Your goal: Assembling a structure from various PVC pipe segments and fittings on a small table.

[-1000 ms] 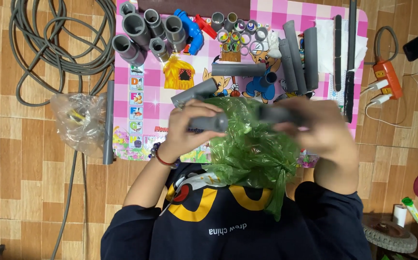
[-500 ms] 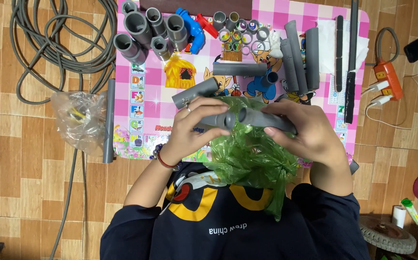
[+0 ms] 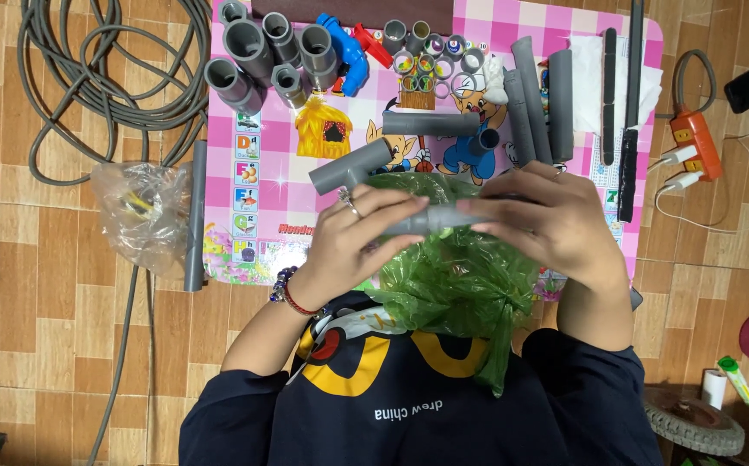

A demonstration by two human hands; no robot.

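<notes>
Both hands, left hand and right hand, grip the grey pipe between them above the green bag; keeping it straight looks wise.

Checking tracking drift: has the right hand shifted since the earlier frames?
Yes. The right hand has shifted slightly left and up along the short grey plastic pipe, judged against the pink checked play mat, which stays put.
</notes>
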